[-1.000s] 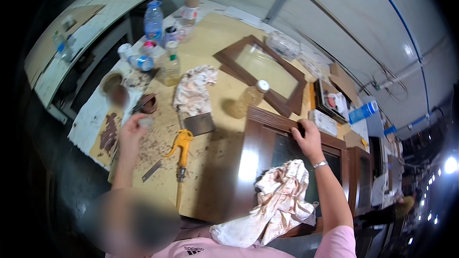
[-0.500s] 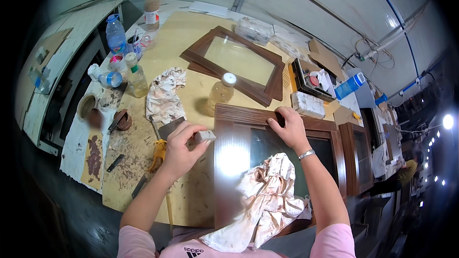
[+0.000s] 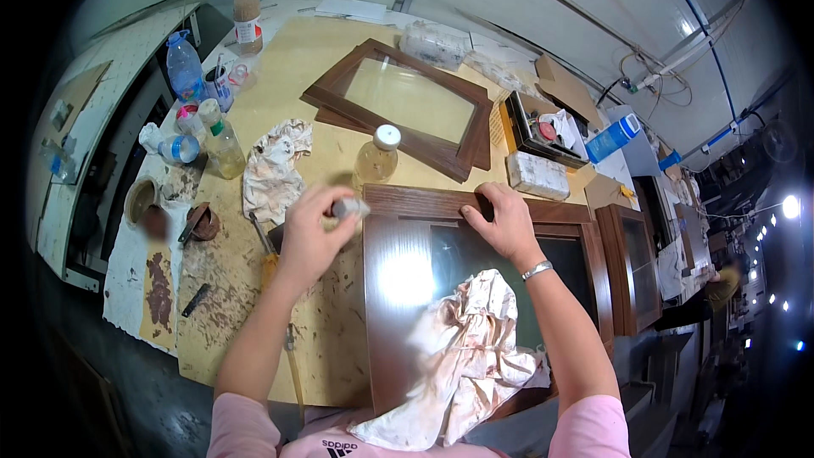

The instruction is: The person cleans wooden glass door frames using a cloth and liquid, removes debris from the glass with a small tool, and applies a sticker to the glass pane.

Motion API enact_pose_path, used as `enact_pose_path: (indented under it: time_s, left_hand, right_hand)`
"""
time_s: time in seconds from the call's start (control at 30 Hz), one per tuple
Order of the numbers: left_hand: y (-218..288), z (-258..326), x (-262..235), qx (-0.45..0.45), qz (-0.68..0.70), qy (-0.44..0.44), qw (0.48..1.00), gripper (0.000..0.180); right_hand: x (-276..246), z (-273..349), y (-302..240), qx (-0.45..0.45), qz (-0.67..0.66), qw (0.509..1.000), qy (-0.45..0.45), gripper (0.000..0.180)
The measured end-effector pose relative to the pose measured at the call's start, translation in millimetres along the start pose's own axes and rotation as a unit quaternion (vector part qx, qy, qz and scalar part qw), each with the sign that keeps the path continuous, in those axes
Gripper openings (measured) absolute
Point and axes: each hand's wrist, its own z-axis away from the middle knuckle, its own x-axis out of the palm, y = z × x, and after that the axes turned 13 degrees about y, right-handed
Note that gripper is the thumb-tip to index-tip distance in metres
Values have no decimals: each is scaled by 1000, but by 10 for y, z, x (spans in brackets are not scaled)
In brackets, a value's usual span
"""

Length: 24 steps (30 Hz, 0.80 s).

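A dark brown wooden framed door with a glass panel (image 3: 398, 322) lies on the bench in front of me. My left hand (image 3: 314, 231) pinches a small grey block (image 3: 349, 208), slightly blurred, at the door's far left corner. My right hand (image 3: 503, 216) grips the far rail, thumb on the near side and fingertips over the edge. A stained white cloth (image 3: 471, 348) lies bunched across the door's near part. Just beyond the far left corner stands a white-capped bottle of yellowish liquid (image 3: 377, 159).
More glazed brown frames (image 3: 462, 165) lie stacked at the back. A crumpled stained rag (image 3: 275, 161), several bottles (image 3: 185, 68) and a brown-smeared bowl (image 3: 142, 199) are on the left. At right are a white block (image 3: 538, 175), an open box (image 3: 543, 131) and a blue bottle (image 3: 612, 140).
My left hand has slid the grey block away from me along the door's left edge to its far corner. My right hand keeps its hold. The whole view has shifted slightly.
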Motion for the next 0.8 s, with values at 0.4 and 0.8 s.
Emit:
enact_pose_path:
  time_s: [0.4,0.8]
  left_hand:
    - [177,195,-178,-76,11,-52,996,22]
    - [338,314,-312,-44,16,-36,998,23]
  right_hand:
    - [22,21,46,-5,-1,1000,11,40]
    - [30,7,5,3,4,1000,-3,40]
